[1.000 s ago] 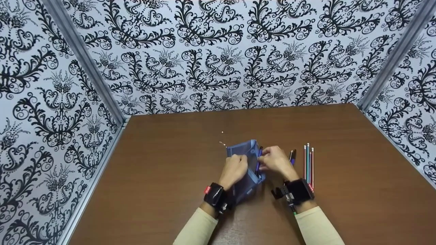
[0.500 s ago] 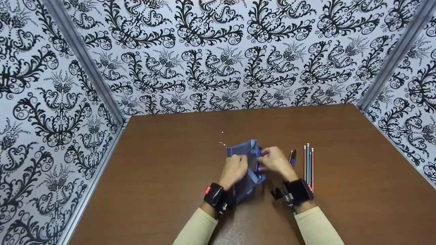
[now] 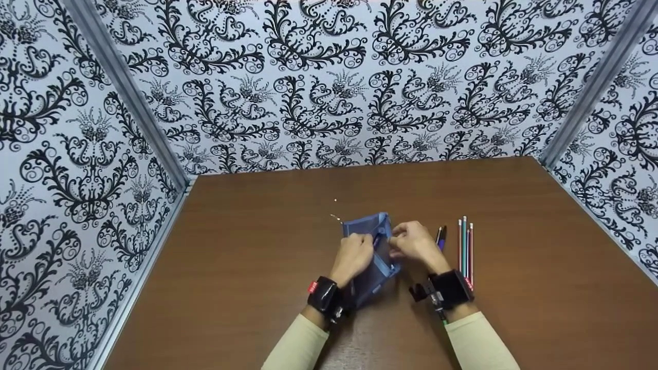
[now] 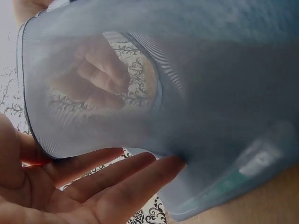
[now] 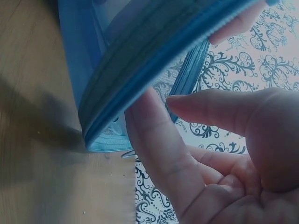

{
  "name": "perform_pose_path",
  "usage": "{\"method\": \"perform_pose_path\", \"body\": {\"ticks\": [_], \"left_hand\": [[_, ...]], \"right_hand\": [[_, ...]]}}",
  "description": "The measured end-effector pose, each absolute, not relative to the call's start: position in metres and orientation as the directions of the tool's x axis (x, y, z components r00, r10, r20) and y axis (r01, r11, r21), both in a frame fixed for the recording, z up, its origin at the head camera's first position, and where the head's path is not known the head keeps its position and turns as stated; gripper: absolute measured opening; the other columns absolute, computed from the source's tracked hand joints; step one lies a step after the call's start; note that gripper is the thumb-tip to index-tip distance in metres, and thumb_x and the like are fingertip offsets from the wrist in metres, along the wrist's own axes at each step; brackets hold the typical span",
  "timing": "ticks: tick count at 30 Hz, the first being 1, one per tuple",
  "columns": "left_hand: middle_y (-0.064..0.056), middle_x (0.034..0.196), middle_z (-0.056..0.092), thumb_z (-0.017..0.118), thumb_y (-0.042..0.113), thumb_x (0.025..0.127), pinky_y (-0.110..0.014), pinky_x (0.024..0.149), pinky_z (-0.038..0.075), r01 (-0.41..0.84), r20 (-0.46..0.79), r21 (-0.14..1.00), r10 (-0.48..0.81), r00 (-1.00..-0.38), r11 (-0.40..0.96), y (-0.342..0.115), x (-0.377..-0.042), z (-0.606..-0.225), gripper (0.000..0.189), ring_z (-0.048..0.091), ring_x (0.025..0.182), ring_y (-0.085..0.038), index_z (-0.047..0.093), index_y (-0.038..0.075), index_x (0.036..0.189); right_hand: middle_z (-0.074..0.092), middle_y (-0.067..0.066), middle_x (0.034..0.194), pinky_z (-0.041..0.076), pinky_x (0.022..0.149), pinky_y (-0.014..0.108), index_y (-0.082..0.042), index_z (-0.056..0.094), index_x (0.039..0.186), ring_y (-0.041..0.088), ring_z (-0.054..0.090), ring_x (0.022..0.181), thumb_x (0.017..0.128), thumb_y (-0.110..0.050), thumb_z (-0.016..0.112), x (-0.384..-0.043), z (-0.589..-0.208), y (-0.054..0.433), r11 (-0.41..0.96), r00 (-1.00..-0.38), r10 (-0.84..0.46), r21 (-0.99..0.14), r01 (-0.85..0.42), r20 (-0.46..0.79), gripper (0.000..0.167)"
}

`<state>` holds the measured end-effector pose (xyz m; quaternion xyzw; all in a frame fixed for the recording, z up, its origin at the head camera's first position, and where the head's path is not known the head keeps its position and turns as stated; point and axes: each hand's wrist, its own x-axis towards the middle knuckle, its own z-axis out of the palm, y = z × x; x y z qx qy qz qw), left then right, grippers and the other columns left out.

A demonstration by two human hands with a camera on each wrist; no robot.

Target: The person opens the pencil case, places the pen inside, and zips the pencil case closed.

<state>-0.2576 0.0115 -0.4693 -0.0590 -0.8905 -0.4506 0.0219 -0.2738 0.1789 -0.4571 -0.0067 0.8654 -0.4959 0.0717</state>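
Observation:
A blue see-through mesh zip pouch (image 3: 362, 226) stands with its mouth gaping toward the right. My left hand (image 3: 354, 256) grips its near side; in the left wrist view that hand's fingers (image 4: 135, 182) lie along the mesh (image 4: 224, 93). At the mouth is my right hand (image 3: 414, 244). The right wrist view shows its index finger (image 5: 152, 126) reaching inside the zipper edge (image 5: 140, 77), the thumb apart from it and nothing pinched between them. A dark blue pen (image 3: 378, 240) shows inside the pouch, partly hidden by the left hand.
To the right of my right hand lie pens (image 3: 441, 239), one with a blue barrel. Beyond them several pencils (image 3: 465, 252) lie side by side on the brown table (image 3: 247, 231). Patterned walls (image 3: 329, 103) enclose the back and sides.
The pen that the right hand held at the pouch mouth has passed into the pouch and left the fingers. Both hands stay in nearly the same place.

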Motion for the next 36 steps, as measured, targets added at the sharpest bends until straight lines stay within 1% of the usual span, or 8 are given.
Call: {"method": "perform_pose_path", "body": {"ticks": [6, 12, 15, 21, 28, 32, 36], "left_hand": [[-0.001, 0.063, 0.050, 0.042, 0.027, 0.100, -0.029, 0.055, 0.041, 0.110, 0.078, 0.812, 0.082, -0.994, 0.573, 0.011, -0.258, -0.469, 0.042, 0.052, 0.062, -0.017, 0.044, 0.018, 0.059], [0.000, 0.062, 0.047, 0.041, 0.027, 0.100, -0.029, 0.054, 0.039, 0.110, 0.075, 0.814, 0.084, -0.994, 0.571, 0.010, -0.258, -0.469, 0.042, 0.050, 0.061, -0.016, 0.043, 0.019, 0.059], [0.000, 0.063, 0.049, 0.041, 0.027, 0.100, -0.029, 0.054, 0.039, 0.114, 0.080, 0.809, 0.084, -0.993, 0.577, 0.010, -0.259, -0.469, 0.043, 0.051, 0.062, -0.016, 0.043, 0.019, 0.058], [-0.003, 0.066, 0.053, 0.041, 0.027, 0.100, -0.030, 0.057, 0.042, 0.119, 0.088, 0.809, 0.082, -0.993, 0.576, 0.010, -0.258, -0.468, 0.043, 0.053, 0.064, -0.017, 0.043, 0.018, 0.058], [-0.006, 0.070, 0.057, 0.042, 0.027, 0.098, -0.032, 0.057, 0.043, 0.121, 0.100, 0.807, 0.068, -0.993, 0.578, 0.010, -0.257, -0.467, 0.042, 0.053, 0.065, -0.018, 0.042, 0.018, 0.058], [-0.005, 0.067, 0.055, 0.042, 0.027, 0.099, -0.030, 0.055, 0.043, 0.108, 0.082, 0.825, 0.072, -0.994, 0.555, 0.010, -0.256, -0.467, 0.040, 0.053, 0.062, -0.016, 0.043, 0.018, 0.059], [-0.004, 0.065, 0.052, 0.042, 0.026, 0.099, -0.029, 0.054, 0.042, 0.106, 0.076, 0.834, 0.077, -0.994, 0.542, 0.010, -0.256, -0.467, 0.040, 0.052, 0.060, -0.015, 0.043, 0.018, 0.060]], "right_hand": [[0.069, 0.026, 0.098, 0.059, 0.067, 0.035, 0.015, 0.059, 0.118, 0.026, 0.073, 0.071, 0.089, -0.001, 0.061, -0.274, -0.455, 0.182, 0.495, -0.989, -0.078, -0.866, 0.071, -0.125, 0.033], [0.067, 0.028, 0.102, 0.059, 0.067, 0.034, 0.014, 0.057, 0.121, 0.021, 0.072, 0.068, 0.090, -0.001, 0.061, -0.275, -0.455, 0.185, 0.486, -0.986, -0.078, -0.869, 0.089, -0.144, 0.035], [0.067, 0.028, 0.102, 0.059, 0.067, 0.034, 0.014, 0.057, 0.121, 0.021, 0.071, 0.067, 0.091, -0.001, 0.062, -0.275, -0.455, 0.186, 0.497, -0.986, -0.076, -0.863, 0.092, -0.149, 0.034], [0.069, 0.025, 0.097, 0.059, 0.065, 0.035, 0.013, 0.061, 0.114, 0.023, 0.072, 0.066, 0.091, -0.004, 0.065, -0.274, -0.453, 0.190, 0.572, -0.990, -0.057, -0.817, 0.072, -0.127, 0.029], [0.071, 0.024, 0.093, 0.058, 0.060, 0.031, 0.009, 0.065, 0.104, 0.024, 0.072, 0.064, 0.089, -0.006, 0.067, -0.274, -0.451, 0.195, 0.629, -0.993, -0.043, -0.776, 0.055, -0.106, 0.021], [0.071, 0.023, 0.094, 0.057, 0.060, 0.030, 0.007, 0.065, 0.104, 0.024, 0.072, 0.065, 0.089, -0.007, 0.067, -0.274, -0.450, 0.198, 0.659, -0.992, -0.041, -0.750, 0.061, -0.117, 0.021], [0.071, 0.023, 0.096, 0.058, 0.063, 0.034, 0.007, 0.065, 0.105, 0.025, 0.073, 0.067, 0.090, -0.007, 0.067, -0.273, -0.449, 0.201, 0.645, -0.988, -0.030, -0.758, 0.096, -0.151, 0.020]]}}
